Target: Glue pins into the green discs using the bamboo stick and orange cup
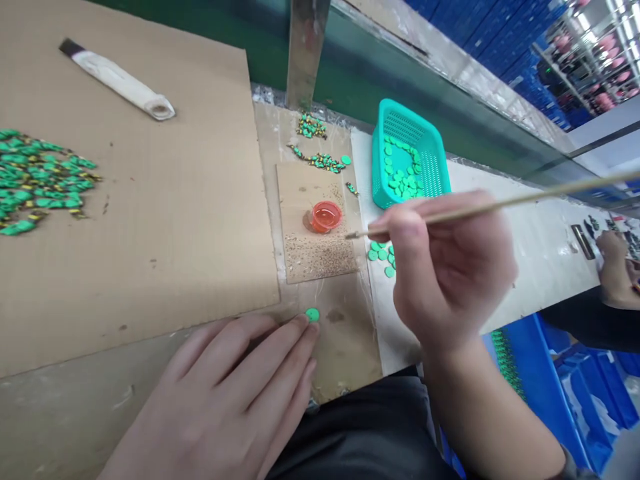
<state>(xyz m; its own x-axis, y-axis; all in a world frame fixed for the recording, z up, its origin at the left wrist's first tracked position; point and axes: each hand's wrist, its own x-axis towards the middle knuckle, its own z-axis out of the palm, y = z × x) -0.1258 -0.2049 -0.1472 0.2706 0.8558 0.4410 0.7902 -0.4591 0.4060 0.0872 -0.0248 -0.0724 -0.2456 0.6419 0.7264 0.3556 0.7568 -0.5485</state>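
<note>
Left hand (235,393) flat, fingers together, touching one green disc (313,315); right hand (445,267) clamped on one stick (500,203) beside one red cup (326,217).

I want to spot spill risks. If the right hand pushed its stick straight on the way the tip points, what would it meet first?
Probably the small orange cup: the stick in the right hand points left at it, with only bare card between. Depth is unclear, so the tip might pass above it.

bench (525,227) - pale, worn | rail (400,73) - green; shelves (595,60) - lit, blue crates
</note>
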